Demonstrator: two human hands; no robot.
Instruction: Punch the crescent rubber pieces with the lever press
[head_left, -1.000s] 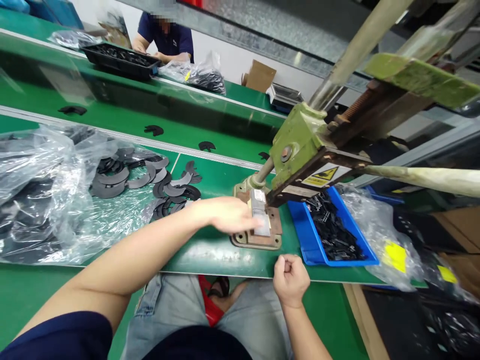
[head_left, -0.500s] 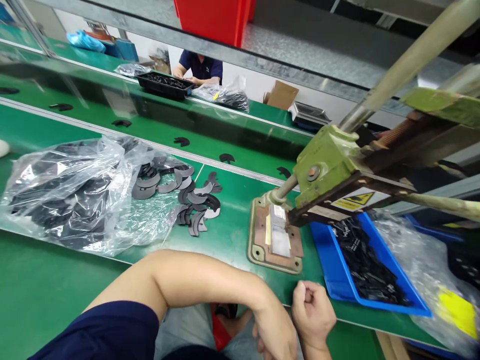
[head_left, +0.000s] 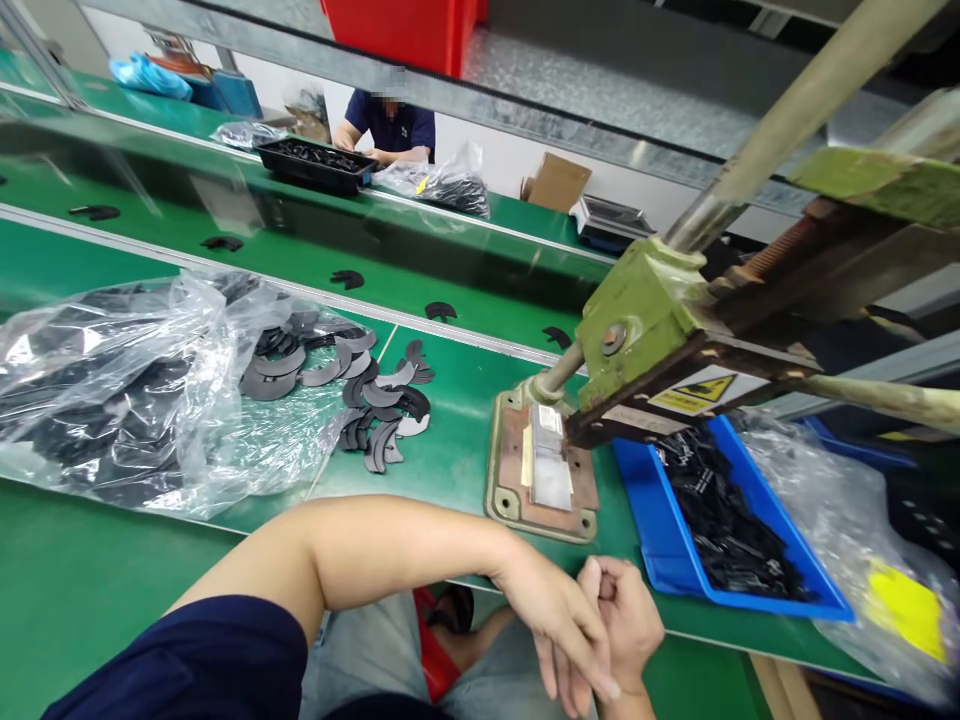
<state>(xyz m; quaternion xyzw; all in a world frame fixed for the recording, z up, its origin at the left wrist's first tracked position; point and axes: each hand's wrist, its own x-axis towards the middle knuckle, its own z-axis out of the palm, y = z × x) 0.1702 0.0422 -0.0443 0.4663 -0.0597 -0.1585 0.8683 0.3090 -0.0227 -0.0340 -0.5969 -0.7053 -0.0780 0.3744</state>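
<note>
My left hand [head_left: 559, 625] hangs over the table's front edge with its fingers extended and slightly apart, holding nothing. It lies against my right hand [head_left: 624, 615], which is curled into a loose fist; nothing shows inside it. Both are just in front of the green hand press [head_left: 637, 320], whose base plate [head_left: 517, 506] carries a pale metal block [head_left: 551, 480]. Loose dark curved pieces [head_left: 384, 440] lie on the green table left of the press. A clear plastic bag [head_left: 150, 400] of dark pieces spreads out further left.
Right of the press, a blue bin [head_left: 772, 602] holds small black parts, beside another plastic bag [head_left: 847, 540]. Behind, spaced black pieces [head_left: 440, 311] lie on a green belt. A person [head_left: 397, 130] sits across it. A red container [head_left: 405, 30] is overhead.
My left hand has lifted slightly, and its fingers now show stretched out beside my right fist. The view has shifted slightly, and the person across has raised their head a little.
</note>
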